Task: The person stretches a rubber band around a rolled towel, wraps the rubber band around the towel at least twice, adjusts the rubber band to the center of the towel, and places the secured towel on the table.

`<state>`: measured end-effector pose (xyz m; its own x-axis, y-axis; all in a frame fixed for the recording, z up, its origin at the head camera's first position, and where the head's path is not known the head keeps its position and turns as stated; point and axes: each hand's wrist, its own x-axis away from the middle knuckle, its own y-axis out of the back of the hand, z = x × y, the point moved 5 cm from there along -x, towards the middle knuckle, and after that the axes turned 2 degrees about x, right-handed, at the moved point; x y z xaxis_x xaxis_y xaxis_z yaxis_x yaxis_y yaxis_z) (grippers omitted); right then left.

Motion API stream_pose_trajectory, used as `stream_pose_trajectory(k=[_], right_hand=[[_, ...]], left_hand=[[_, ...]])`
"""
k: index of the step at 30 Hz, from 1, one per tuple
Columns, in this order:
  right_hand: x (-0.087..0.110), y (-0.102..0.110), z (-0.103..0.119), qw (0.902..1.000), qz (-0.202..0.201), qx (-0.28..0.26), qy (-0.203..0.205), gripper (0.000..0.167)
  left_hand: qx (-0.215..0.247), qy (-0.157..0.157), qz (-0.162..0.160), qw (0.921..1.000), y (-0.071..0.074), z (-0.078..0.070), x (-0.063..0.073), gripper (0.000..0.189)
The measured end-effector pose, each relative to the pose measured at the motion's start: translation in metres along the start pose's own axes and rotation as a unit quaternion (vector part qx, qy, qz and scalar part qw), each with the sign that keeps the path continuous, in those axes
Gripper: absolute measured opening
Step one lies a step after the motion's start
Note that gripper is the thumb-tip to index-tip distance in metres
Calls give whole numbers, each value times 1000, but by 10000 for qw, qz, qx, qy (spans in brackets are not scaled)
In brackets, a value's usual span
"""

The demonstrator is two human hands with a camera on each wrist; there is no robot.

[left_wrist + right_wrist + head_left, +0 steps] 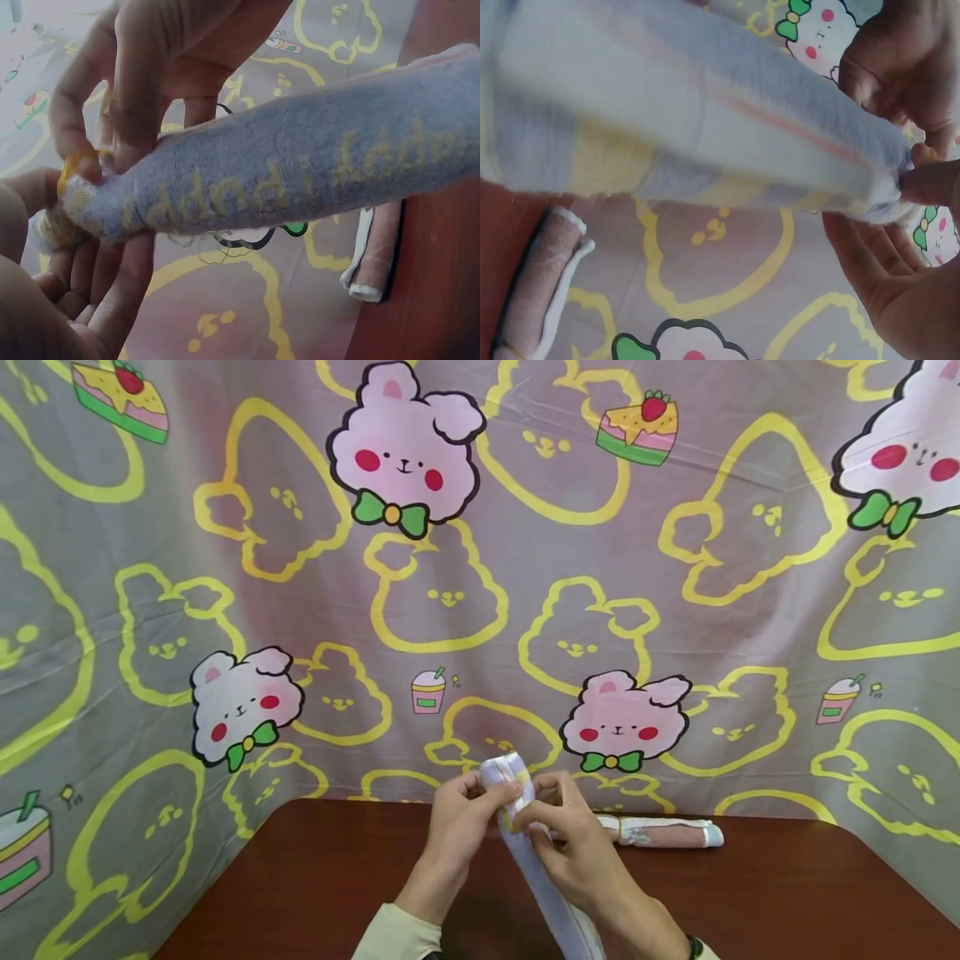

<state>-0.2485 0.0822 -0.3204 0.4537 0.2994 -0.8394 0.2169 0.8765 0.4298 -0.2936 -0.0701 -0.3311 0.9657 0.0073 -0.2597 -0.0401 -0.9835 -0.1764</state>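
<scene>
Between both hands a rolled lavender towel is held up at a slant, its near end low toward the person. Pale yellow lettering shows on it in the left wrist view, white and yellow stripes in the right wrist view. My left hand grips the roll near its upper end, the thumb lying across it. From the other side, the fingers of my right hand pinch a yellow rubber band at this end. The band's far side is hidden by fingers and cloth.
Behind the hands, a second rolled towel, pinkish brown and white with a yellow band around it, lies on the dark red-brown table. A patterned curtain with cartoon rabbits rises behind the table and along its sides.
</scene>
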Motion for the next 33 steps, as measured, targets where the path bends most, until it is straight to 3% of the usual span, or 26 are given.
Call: stream_pose_trajectory(k=[5, 9, 11, 13, 15, 18, 21, 23, 25, 27, 30, 33], right_hand=[[1, 0, 1, 9974, -50, 603, -398, 34], [1, 0, 5, 9864, 63, 1354, -926, 31], [1, 0, 8, 9785, 41, 1781, -1040, 38], [-1, 3, 11, 9744, -73, 1969, -1083, 44], [-2, 6, 11, 9786, -168, 1655, -1210, 42], [-4, 11, 4, 9830, -127, 407, -1787, 37], [-3, 12, -6, 9631, 31, -927, -2526, 30], [-2, 12, -9, 9489, 223, -1428, -2804, 27], [-1, 12, -11, 9391, 424, -1734, -2936, 27], [-1, 11, -12, 9384, 601, -1771, -2906, 26], [-1, 12, -11, 9464, 669, -1655, -2692, 25], [-3, 12, -9, 9610, 539, -1423, -2309, 25]], left_hand=[[-378, -375, -433, 9976, 1, -4, 0, 28], [-566, -714, -778, 9928, 1, -8, 1, 34], [-636, -821, -793, 9914, 0, -9, 2, 35], [-497, -753, -562, 9943, -2, -9, 1, 34], [-195, -567, -127, 9981, -3, -7, -2, 31], [419, -185, 610, 9971, -3, -2, -6, 28], [649, 129, 1200, 9906, -1, 2, -9, 27], [613, 260, 1426, 9875, -1, 5, -10, 27], [509, 239, 1460, 9877, 0, 6, -9, 24], [470, 138, 1330, 9899, 0, 5, -8, 22], [482, -106, 1028, 9935, -1, 2, -5, 20], [406, -292, 767, 9958, -2, -1, -2, 26]])
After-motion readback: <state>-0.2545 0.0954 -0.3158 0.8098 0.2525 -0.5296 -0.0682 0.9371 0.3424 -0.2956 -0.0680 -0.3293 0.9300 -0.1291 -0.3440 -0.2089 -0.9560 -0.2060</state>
